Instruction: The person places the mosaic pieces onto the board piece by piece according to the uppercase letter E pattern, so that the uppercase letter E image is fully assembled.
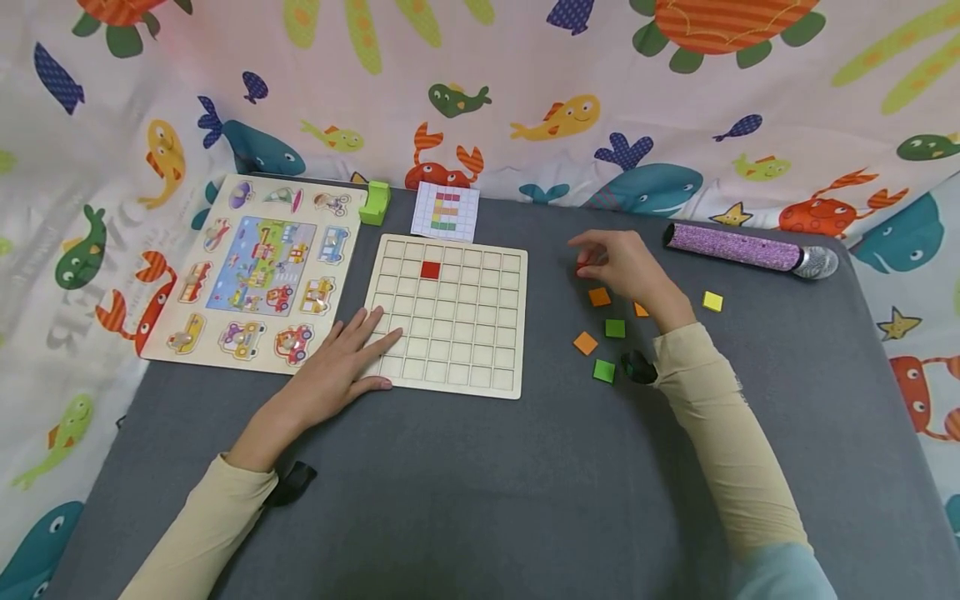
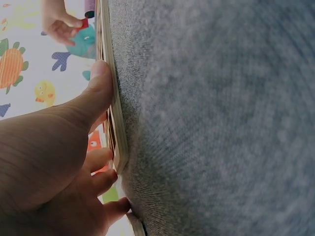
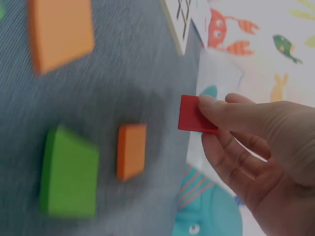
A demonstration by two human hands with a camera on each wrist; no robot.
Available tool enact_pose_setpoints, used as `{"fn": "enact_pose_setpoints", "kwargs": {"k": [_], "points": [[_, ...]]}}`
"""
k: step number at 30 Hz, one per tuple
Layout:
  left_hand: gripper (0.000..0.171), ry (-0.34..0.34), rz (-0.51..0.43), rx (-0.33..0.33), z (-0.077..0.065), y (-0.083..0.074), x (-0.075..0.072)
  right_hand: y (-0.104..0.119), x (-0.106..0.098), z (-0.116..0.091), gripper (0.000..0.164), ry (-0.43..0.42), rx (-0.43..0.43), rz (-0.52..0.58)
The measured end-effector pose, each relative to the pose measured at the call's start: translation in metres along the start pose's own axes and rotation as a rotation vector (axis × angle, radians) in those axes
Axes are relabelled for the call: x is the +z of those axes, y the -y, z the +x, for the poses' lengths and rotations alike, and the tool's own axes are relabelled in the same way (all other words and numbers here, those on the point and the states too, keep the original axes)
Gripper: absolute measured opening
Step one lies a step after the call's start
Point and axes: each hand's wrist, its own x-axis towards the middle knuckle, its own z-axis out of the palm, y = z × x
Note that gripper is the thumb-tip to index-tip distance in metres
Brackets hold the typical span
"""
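My right hand [image 1: 624,265] pinches a red square tile [image 3: 196,114] between thumb and fingers, held above the table right of the grid board. The wooden grid board [image 1: 450,317] lies flat, with one red tile [image 1: 430,270] in a cell near its upper left. My left hand [image 1: 341,365] rests with straight fingers on the board's lower left edge; its thumb [image 2: 101,81] lies along the edge in the left wrist view. Beneath and around the right hand lie orange tiles [image 1: 585,342] and green tiles [image 1: 615,328]. A yellow tile [image 1: 712,301] lies farther right.
Left of the board lies a wooden picture puzzle [image 1: 213,346] with vehicle pieces. A pattern card [image 1: 467,229] and a green block-like holder [image 1: 374,203] stand behind the board. A purple glittery microphone [image 1: 738,247] lies at the back right, before the sea-animal cloth [image 1: 517,50].
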Motion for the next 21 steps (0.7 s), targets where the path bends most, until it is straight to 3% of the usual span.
{"fn": "enact_pose_setpoints", "kwargs": {"k": [15,21], "points": [[0.071,0.006,-0.005,-0.003,0.000,0.000,-0.001,0.051,0.040,0.043,0.034,0.024,-0.154,0.081],[0.071,0.004,-0.001,0.002,0.000,0.000,-0.001,0.064,0.059,0.057,0.032,0.027,-0.202,0.164]]}}
